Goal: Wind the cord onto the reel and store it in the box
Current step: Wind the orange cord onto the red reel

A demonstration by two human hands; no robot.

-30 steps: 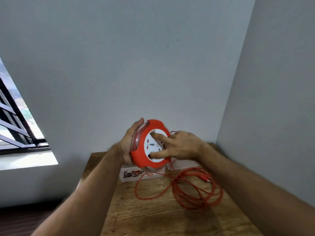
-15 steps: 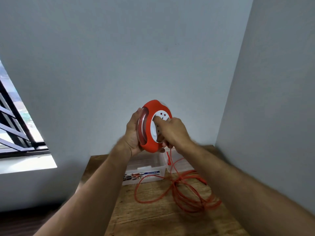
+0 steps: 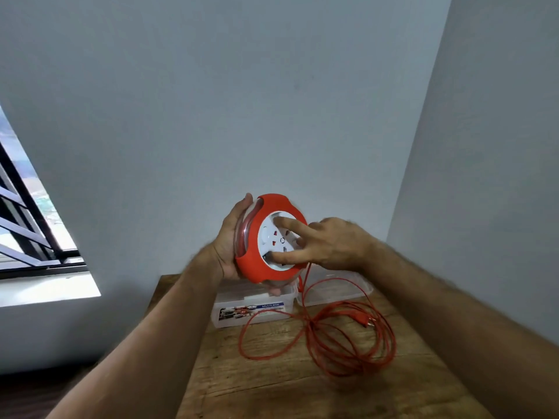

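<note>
A corner of pale grey-blue walls frames a rough wooden counter (image 3: 272,385), with a barred window (image 3: 27,225) letting in daylight at the left. Above the counter's far edge, a person holds up a round orange plastic cord reel (image 3: 269,237) with a white socket face and a clear rim, its face tilted toward the camera. The left hand (image 3: 231,241) cups the reel from behind and the side, thumb up over the top edge and fingers (image 3: 273,291) wrapped under the bottom, gripping it firmly. The right hand (image 3: 329,244) lies on the white face with its fingers (image 3: 287,223) spread: the index finger presses near the top of the face and the thumb rests near the lower edge, an open-handed press rather than a closed grip. A thin orange cord (image 3: 332,337) drops from the reel's lower right and lies in loose overlapping loops on the counter, its orange plug (image 3: 364,320) resting among the loops at the right. Behind the cord stands an open clear plastic box (image 3: 251,309) with a printed label on its front; just beside it on the right lies a clear plastic lid (image 3: 332,290), partly hidden by the right hand.
</note>
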